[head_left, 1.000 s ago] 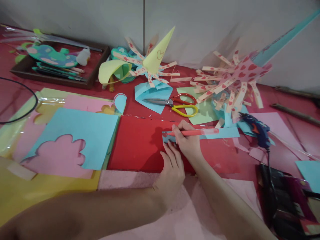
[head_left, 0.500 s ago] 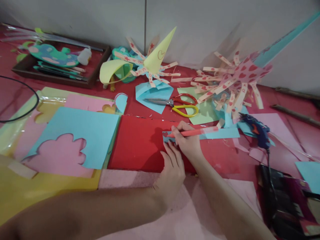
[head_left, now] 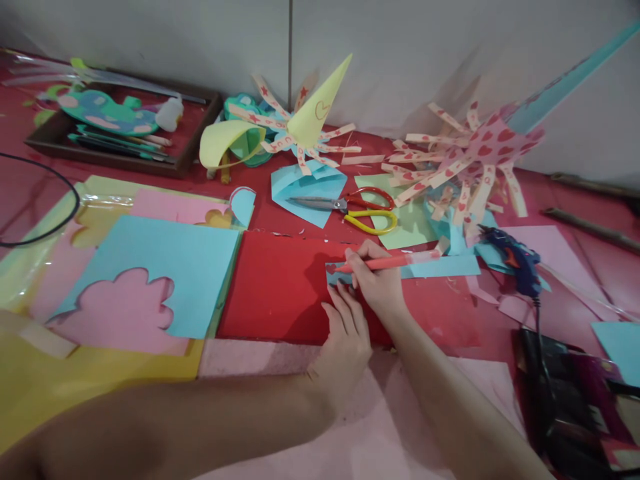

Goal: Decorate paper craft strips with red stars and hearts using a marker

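1. Blue paper strip (head_left: 443,267) lies across the upper part of the red sheet (head_left: 280,287) on the bench (head_left: 220,200), with a small red heart (head_left: 331,269) at its left end.
2. The right hand (head_left: 377,283) is closed around a red pen (head_left: 383,263), fingers and thumb pinched near the point, which sits just beside the heart.
3. The left hand (head_left: 347,333) is partly open and holds no tool; its fingers are extended, the fingertips resting at the strip's lower edge, close to the right hand.
4. Beyond the strip, the scissors (head_left: 339,204) lie partly on folded blue paper (head_left: 290,180). The glue gun (head_left: 520,263) is near the strip's right end.
5. Compared with the earliest frame, the pen's back end has swung farther away from the person. The left hand and the strip have hardly moved.
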Motion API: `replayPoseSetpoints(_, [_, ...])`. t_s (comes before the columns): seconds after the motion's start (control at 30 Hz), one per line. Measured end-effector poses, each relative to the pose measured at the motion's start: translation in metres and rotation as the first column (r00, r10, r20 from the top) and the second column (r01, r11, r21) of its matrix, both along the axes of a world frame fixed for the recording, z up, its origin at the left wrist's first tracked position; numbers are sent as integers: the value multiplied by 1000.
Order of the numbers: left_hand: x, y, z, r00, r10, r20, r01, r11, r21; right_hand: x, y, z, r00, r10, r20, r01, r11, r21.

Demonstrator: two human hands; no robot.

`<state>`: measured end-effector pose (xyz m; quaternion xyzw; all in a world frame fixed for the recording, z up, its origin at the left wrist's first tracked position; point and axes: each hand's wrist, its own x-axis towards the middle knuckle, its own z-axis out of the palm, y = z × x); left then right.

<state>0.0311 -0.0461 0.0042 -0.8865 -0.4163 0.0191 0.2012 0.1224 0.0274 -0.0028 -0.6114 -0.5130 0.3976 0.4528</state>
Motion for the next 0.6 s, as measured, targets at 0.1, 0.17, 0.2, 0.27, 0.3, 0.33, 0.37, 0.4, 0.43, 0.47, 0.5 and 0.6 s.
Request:
replayPoseSetpoints(0.1, [0, -1, 0, 1000, -9, -21, 9, 1000, 18, 0, 0, 0, 1000, -3, -10, 3, 1000, -7])
replayPoseSetpoints(0.17, [0, -1, 1, 1000, -9, -29, 10, 1000, 22, -1, 0, 1, 1000, -8, -8, 8, 1000, -2])
replayPoseSetpoints(0.2, [0, -1, 1, 999, -11, -35, 12, 1000, 24, -2, 0, 1, 1000, -13, -3, 13, 1000, 5])
replayPoseSetpoints(0.27, [0, 0, 2, 999, -13, -45, 14, 999, 29, -2, -1, 3, 1000, -21, -2, 21, 999, 24])
replayPoseSetpoints(0.3, [0, 0, 2, 999, -16, -46, 18, 999, 28, -3, -1, 4, 999, -30, -12, 30, 999, 29])
replayPoseSetpoints(0.33, [1, 0, 2, 999, -19, -43, 20, 1000, 22, -3, -1, 4, 999, -44, -28, 45, 998, 32])
replayPoseSetpoints(0.37, [1, 0, 3, 999, -17, -40, 18, 1000, 12, -2, -1, 5, 997, -68, -46, 70, 997, 38])
replayPoseSetpoints(0.4, [1, 0, 3, 999, -15, -37, 15, 1000, 1, -2, -1, 5, 993, -102, -61, 105, 993, 48])
replayPoseSetpoints(0.43, [1, 0, 3, 999, -9, -34, 9, 1000, -10, -1, 0, 4, 987, -143, -68, 147, 987, 60])
replayPoseSetpoints(0.47, [1, 0, 3, 1000, 1, -30, -1, 1000, -20, -1, 0, 4, 980, -184, -72, 189, 979, 72])
replayPoseSetpoints(0.5, [1, -1, 3, 1000, 16, -24, -17, 999, -28, 0, 0, 3, 973, -218, -75, 224, 971, 82])
replayPoseSetpoints(0.6, [1, -2, 3, 998, 60, -16, -60, 997, -43, 1, 1, -1, 963, -255, -89, 262, 962, 78])
